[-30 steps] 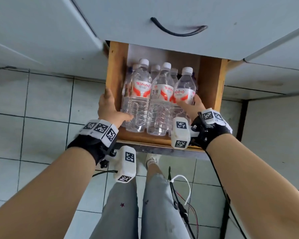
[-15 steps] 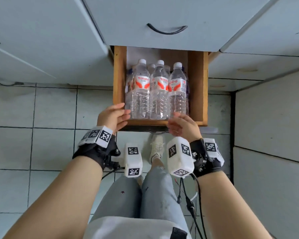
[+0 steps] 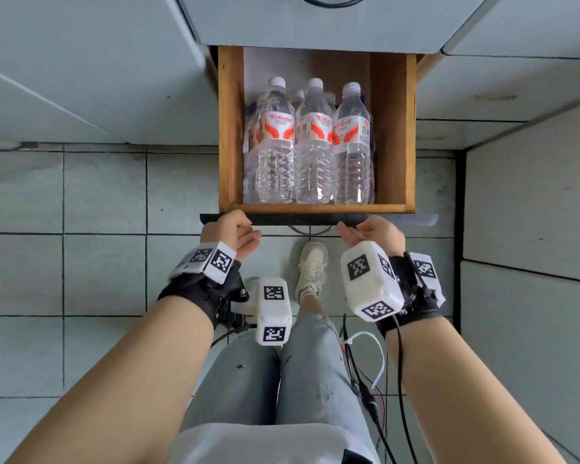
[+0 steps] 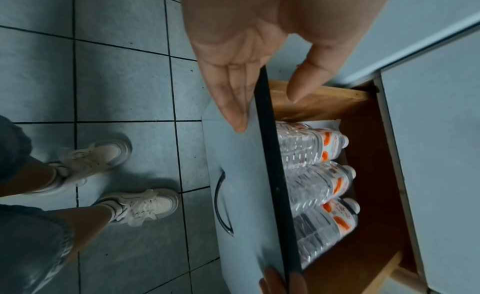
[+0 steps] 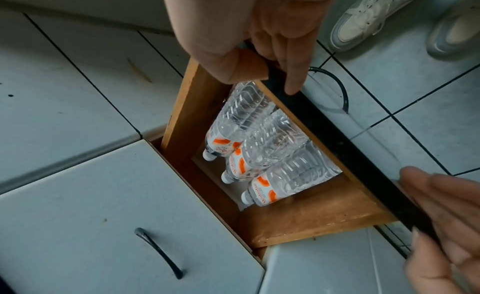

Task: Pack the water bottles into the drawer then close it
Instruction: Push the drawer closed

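On bottle labels [image 3: 279, 127], red "Wahaha" lettering.

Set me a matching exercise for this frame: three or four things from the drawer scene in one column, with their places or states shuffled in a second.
Things:
1. water bottles
2. drawer
3. left hand
4. right hand

Places or states:
A. pulled out, open
B. on the drawer front's left end
C. lying side by side inside the drawer
D. on the drawer front's right end

Pairs: 1-C, 2-A, 3-B, 4-D
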{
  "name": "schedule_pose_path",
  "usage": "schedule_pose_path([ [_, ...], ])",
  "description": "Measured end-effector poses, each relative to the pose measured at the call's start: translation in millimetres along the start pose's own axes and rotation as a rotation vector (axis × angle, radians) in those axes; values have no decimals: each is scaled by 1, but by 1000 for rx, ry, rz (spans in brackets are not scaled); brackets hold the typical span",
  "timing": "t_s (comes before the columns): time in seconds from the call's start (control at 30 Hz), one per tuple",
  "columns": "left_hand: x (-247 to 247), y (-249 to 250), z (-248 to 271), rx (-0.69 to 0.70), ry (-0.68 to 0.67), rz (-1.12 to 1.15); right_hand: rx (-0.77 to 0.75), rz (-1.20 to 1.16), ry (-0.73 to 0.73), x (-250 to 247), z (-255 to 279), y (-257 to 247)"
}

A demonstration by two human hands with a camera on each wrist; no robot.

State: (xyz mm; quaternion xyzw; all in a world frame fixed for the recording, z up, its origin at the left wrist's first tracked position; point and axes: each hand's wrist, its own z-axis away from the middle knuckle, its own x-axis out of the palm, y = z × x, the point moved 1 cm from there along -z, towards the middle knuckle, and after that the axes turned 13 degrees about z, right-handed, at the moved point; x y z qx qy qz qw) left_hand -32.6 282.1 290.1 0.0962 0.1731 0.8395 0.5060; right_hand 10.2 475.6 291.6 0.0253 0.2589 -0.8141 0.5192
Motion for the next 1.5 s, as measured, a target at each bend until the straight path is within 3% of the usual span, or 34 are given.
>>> schedule_pose_path([
  [0.1,4,-1,3,30,17,78,108,-419,-54,1,4,3],
  [0.2,9,0,1,56,12,131,68,-513,-75,2,-3,-4],
  [0.5,56,39,-20,177,-90,145,-41,-432,-237,19,-22,-69],
  [1.03,143,129,-59,210,-287,-104,-88,-398,-243,55,-72,-193],
  [1.13,153,136,-68,236,-307,-172,-103,-373,-253,56,-83,-207],
  [1.33,157,133,-75,186,-317,-72,-123,-313,-270,55,-90,-206],
  [1.43,154,126,-59,228,-305,-36,-170,-131,-270,43,-82,-199],
  [1.5,154,124,-45,232,-308,15,-164,-19,-183,34,-76,-197],
])
